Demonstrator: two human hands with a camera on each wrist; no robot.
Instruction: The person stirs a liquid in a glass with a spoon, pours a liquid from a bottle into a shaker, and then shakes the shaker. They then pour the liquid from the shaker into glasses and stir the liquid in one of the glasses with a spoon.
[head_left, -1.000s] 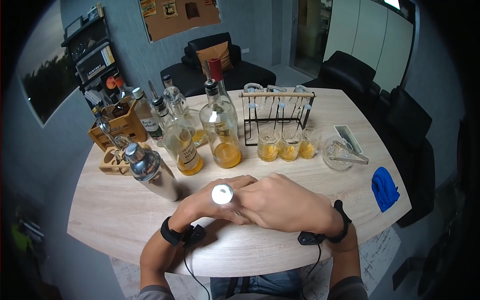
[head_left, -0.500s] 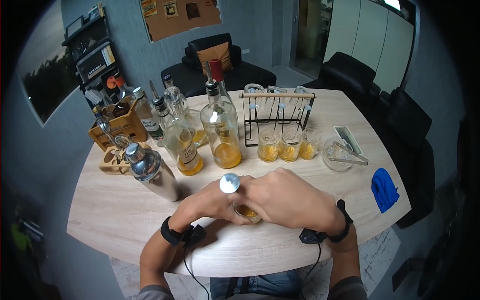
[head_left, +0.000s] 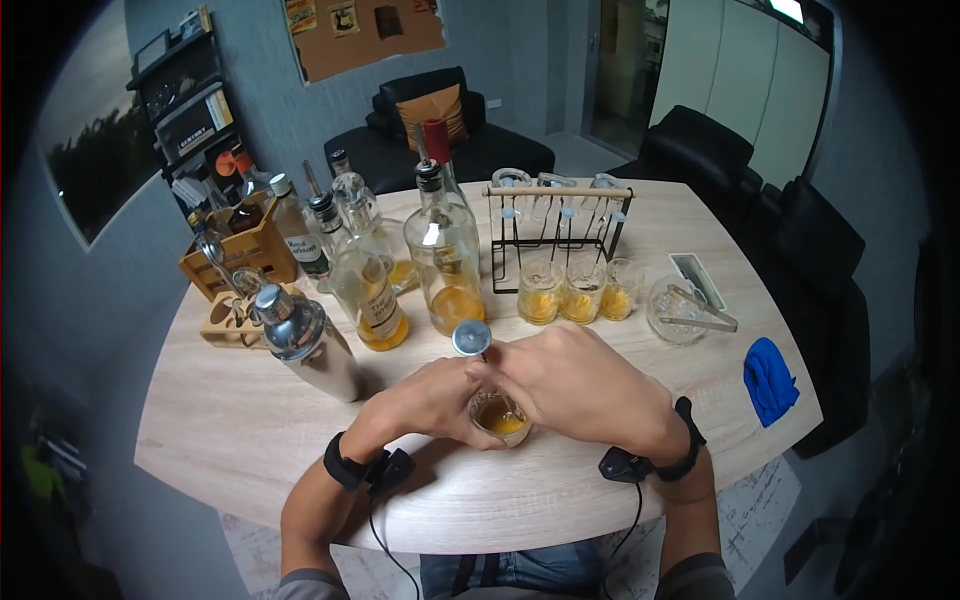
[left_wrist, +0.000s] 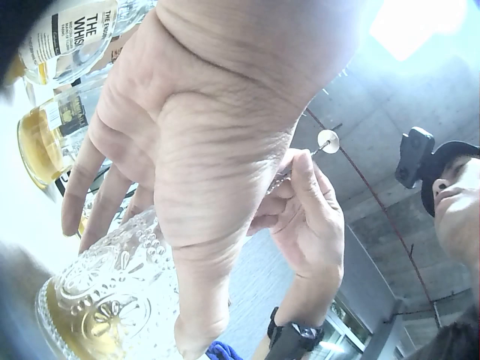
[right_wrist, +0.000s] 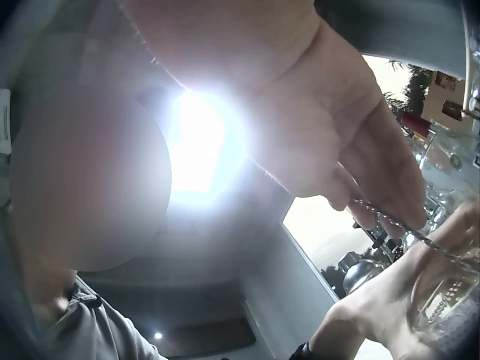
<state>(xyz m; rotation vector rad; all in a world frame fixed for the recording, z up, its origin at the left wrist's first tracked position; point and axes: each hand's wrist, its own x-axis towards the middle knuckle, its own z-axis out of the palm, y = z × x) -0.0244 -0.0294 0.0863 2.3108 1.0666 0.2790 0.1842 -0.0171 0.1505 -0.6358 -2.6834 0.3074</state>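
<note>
A patterned glass holding some amber drink stands before me at the table's near side. My left hand grips it from the left, and the left wrist view shows the raised flower pattern on the glass beside the thumb. Over the rim, my right hand pinches a bar spoon whose flat disc end sticks up toward the camera. Its twisted stem slants down to the glass in the right wrist view; the spoon's bowl is hidden.
A steel shaker and several bottles, one a whisky bottle, stand left and beyond. Three glasses with amber drink sit before a glass rack. To the right are an ice bowl with tongs and a blue cloth.
The spoon's disc end has shifted right and toward the glass, and its tilt has changed. My right hand has moved slightly, bringing the glass into view; the left still holds it.
</note>
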